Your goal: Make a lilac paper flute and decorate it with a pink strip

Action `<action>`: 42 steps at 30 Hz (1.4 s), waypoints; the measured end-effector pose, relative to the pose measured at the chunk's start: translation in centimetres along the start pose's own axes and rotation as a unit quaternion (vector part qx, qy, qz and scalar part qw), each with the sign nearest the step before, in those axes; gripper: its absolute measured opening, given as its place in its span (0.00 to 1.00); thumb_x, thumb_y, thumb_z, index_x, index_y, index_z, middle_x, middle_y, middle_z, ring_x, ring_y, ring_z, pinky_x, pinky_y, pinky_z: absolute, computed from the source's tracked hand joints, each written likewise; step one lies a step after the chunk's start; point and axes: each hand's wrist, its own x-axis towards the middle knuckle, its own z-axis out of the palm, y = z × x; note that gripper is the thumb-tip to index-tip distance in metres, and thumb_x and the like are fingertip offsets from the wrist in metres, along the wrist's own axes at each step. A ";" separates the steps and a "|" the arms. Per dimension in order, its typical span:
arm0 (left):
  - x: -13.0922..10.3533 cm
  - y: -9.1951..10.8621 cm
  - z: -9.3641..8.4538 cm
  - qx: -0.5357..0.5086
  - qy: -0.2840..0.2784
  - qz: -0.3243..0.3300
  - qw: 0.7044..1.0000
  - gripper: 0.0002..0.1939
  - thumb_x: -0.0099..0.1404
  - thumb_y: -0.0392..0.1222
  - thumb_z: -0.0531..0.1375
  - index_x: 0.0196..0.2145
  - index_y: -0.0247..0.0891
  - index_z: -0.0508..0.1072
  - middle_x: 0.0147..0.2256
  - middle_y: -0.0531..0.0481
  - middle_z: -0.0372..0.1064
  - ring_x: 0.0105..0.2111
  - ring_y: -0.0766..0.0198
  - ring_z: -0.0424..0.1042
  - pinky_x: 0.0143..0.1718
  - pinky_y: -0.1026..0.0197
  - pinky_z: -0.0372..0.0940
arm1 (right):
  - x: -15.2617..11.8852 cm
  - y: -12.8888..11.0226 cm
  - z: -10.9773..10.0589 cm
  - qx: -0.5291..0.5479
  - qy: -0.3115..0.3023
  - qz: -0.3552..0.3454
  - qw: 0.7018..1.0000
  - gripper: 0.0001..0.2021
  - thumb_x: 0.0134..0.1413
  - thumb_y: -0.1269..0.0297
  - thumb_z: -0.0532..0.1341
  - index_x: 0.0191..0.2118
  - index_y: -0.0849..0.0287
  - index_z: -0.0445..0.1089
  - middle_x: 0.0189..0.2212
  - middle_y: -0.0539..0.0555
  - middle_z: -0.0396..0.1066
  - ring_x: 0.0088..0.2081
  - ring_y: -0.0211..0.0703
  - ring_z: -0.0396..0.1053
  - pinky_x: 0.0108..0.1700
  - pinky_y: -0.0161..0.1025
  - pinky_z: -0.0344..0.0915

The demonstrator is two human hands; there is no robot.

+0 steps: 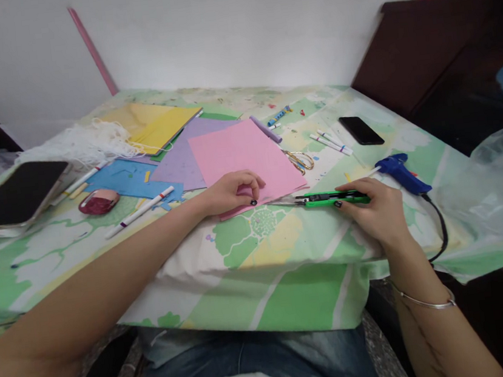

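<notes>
A pink sheet of paper (242,153) lies at the middle of the table, with what looks like another pink layer at its near edge. My left hand (233,192) rests on that near edge, fingers curled and the thumb close to the fingertips, gripping the paper there. My right hand (375,207) is closed around a green utility knife (315,200). The knife's long blade points left and lies along the paper's near edge, its tip close to my left thumb. Gold-handled scissors (301,161) lie partly under the paper's right side.
Purple paper (170,165), blue paper (117,179) and yellow sheets (170,125) lie left and behind. White cord (76,143), a large phone (16,193) and a marker (139,212) are at left. A black phone (360,130) and blue glue gun (400,173) lie right.
</notes>
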 end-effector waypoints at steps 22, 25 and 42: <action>0.0 -0.2 0.1 -0.007 0.008 -0.005 1.000 0.05 0.55 0.29 0.58 0.28 0.35 0.71 0.44 0.46 0.70 0.47 0.62 0.68 0.51 0.55 0.60 | 0.1 -0.3 0.1 -0.004 -0.001 -0.015 1.000 0.11 0.45 0.61 0.62 0.35 0.58 0.75 0.33 0.56 0.73 0.36 0.50 0.70 0.40 0.47 0.64; 0.0 -0.2 0.1 -0.006 0.007 -0.006 1.000 0.05 0.55 0.29 0.58 0.28 0.35 0.71 0.44 0.46 0.70 0.46 0.62 0.68 0.51 0.55 0.60 | 0.1 -0.3 0.2 -0.005 0.001 -0.017 1.000 0.11 0.45 0.62 0.62 0.35 0.58 0.76 0.32 0.56 0.73 0.36 0.50 0.70 0.40 0.46 0.64; 0.0 -0.2 0.2 -0.009 0.012 0.001 1.000 0.04 0.54 0.30 0.59 0.29 0.35 0.71 0.43 0.45 0.70 0.46 0.61 0.68 0.50 0.56 0.60 | 0.1 -0.5 0.3 -0.004 0.007 -0.023 1.000 0.11 0.45 0.62 0.63 0.35 0.59 0.76 0.33 0.56 0.73 0.36 0.49 0.70 0.40 0.45 0.64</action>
